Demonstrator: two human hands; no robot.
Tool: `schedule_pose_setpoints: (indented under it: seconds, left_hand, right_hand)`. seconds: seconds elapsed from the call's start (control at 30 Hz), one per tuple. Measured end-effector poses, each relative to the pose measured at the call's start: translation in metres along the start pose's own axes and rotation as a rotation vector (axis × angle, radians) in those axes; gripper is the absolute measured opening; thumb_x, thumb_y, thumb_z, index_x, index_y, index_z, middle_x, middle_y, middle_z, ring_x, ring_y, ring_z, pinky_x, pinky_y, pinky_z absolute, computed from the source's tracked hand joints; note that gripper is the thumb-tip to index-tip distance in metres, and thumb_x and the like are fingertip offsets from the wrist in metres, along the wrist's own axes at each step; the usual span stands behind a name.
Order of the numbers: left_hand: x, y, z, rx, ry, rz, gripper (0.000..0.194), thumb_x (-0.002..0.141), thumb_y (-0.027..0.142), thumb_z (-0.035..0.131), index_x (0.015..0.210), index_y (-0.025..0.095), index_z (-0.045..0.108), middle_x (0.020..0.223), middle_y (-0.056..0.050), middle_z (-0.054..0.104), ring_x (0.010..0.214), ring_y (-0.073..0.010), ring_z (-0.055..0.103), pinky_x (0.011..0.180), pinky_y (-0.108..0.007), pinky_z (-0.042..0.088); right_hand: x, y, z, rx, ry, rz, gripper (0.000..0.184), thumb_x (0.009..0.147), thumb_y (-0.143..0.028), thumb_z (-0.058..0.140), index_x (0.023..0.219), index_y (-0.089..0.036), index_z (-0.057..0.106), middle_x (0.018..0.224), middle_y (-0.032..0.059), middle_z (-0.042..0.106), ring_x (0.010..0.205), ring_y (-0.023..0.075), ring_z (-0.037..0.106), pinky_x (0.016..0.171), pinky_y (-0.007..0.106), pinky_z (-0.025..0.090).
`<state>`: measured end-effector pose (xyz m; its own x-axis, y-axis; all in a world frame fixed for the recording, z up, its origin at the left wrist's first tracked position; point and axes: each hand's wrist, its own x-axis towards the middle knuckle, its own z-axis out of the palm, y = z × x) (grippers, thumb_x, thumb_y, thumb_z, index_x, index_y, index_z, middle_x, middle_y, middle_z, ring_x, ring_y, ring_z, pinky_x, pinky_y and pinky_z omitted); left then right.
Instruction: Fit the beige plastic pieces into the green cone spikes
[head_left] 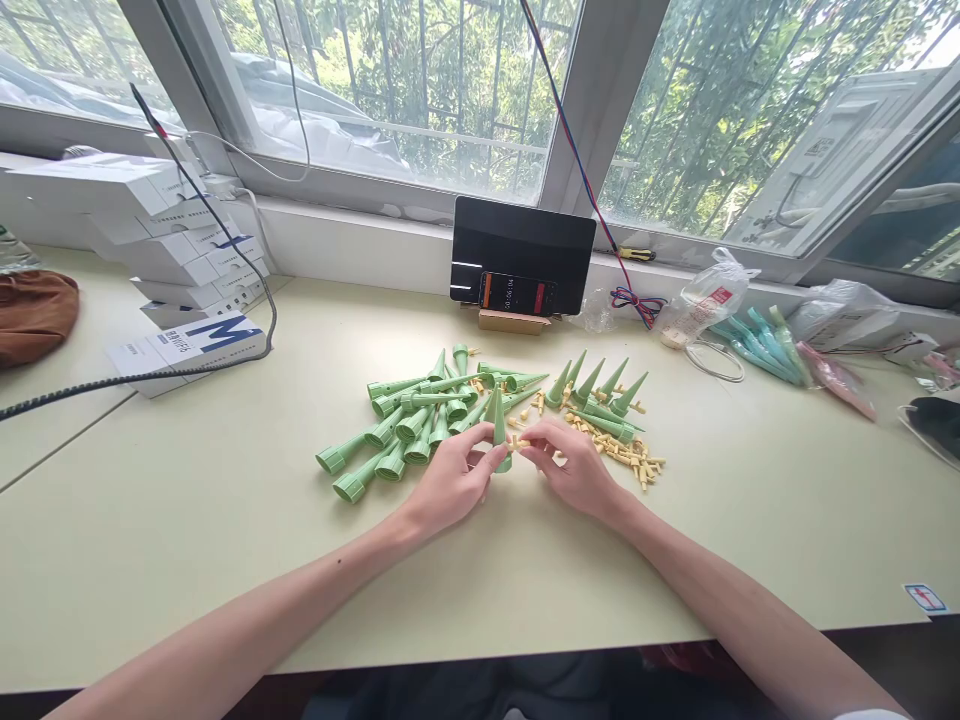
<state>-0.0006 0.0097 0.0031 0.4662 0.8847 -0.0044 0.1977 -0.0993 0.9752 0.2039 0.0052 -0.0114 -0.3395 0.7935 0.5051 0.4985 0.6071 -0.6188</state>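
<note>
My left hand (466,468) grips a green plastic spike (499,425), held upright with its point up and its wide end down. Against the side of this spike, my right hand (574,465) pinches a small yellow plastic valve piece (516,444). Whether the piece sits inside the spike's side or only touches it, I cannot tell. To the left lies a heap of green spikes (412,425), most with their wide ends toward me. Beyond my right hand, several green spikes (589,382) stand upright, near a scatter of small yellow pieces (637,462).
A tablet (525,235) leans by the window, with a phone (517,293) showing a timer before it. White boxes (187,250) are stacked at the left, a black cable (247,255) crossing them. Plastic bags (709,300) and turquoise packets (765,345) lie at the right on the table (225,500).
</note>
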Motion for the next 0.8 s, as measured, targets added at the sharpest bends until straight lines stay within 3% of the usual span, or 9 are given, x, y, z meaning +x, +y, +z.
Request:
schedule_pose_setpoints:
  seconds: [0.27, 0.47, 0.57, 0.7, 0.8]
  left_hand:
    - [-0.0009, 0.0011, 0.0012, 0.009, -0.039, 0.006, 0.028, 0.094, 0.046, 0.051, 0.092, 0.018, 0.051, 0.064, 0.004, 0.049, 0.045, -0.0086, 0.046, 0.04, -0.02, 0.031]
    - [-0.0008, -0.001, 0.0021, 0.019, -0.044, 0.05, 0.026, 0.095, 0.044, 0.051, 0.09, 0.019, 0.053, 0.065, 0.004, 0.05, 0.047, -0.0078, 0.046, 0.041, -0.019, 0.032]
    - [-0.0008, -0.0007, 0.0019, 0.008, -0.028, 0.031, 0.027, 0.094, 0.045, 0.052, 0.091, 0.018, 0.052, 0.065, 0.003, 0.05, 0.046, -0.008, 0.046, 0.04, -0.019, 0.032]
    - [0.0, 0.0009, 0.0011, -0.005, -0.008, 0.025, 0.029, 0.094, 0.046, 0.051, 0.1, 0.018, 0.056, 0.066, 0.003, 0.052, 0.044, -0.0082, 0.045, 0.041, -0.02, 0.033]
    - [0.0004, 0.0013, 0.0008, -0.007, 0.002, 0.032, 0.03, 0.094, 0.046, 0.051, 0.102, 0.018, 0.057, 0.066, 0.003, 0.053, 0.045, -0.0087, 0.046, 0.042, -0.02, 0.034]
  right_hand:
    - [-0.0009, 0.0047, 0.0013, -0.042, -0.046, 0.019, 0.032, 0.101, -0.032, 0.046, 0.075, -0.019, 0.058, 0.064, -0.0007, 0.054, 0.058, 0.0118, 0.048, 0.058, 0.024, 0.038]
    - [-0.0006, 0.0064, 0.0021, -0.031, -0.09, 0.041, 0.043, 0.104, -0.036, 0.038, 0.07, -0.019, 0.057, 0.061, -0.0001, 0.056, 0.057, 0.0122, 0.05, 0.059, 0.026, 0.037]
    - [0.0001, 0.0042, 0.0016, -0.029, -0.077, 0.062, 0.037, 0.102, -0.037, 0.041, 0.077, -0.019, 0.061, 0.065, 0.0006, 0.058, 0.058, 0.0126, 0.05, 0.058, 0.026, 0.039]
    - [0.0004, 0.0002, 0.0004, 0.03, -0.05, 0.073, 0.016, 0.097, -0.034, 0.054, 0.102, -0.02, 0.061, 0.086, 0.0039, 0.064, 0.068, 0.0133, 0.058, 0.058, 0.025, 0.045]
    - [0.0006, -0.0017, 0.0, 0.057, -0.049, 0.059, 0.011, 0.096, -0.03, 0.056, 0.101, -0.021, 0.059, 0.091, 0.0045, 0.063, 0.071, 0.0136, 0.06, 0.057, 0.024, 0.047]
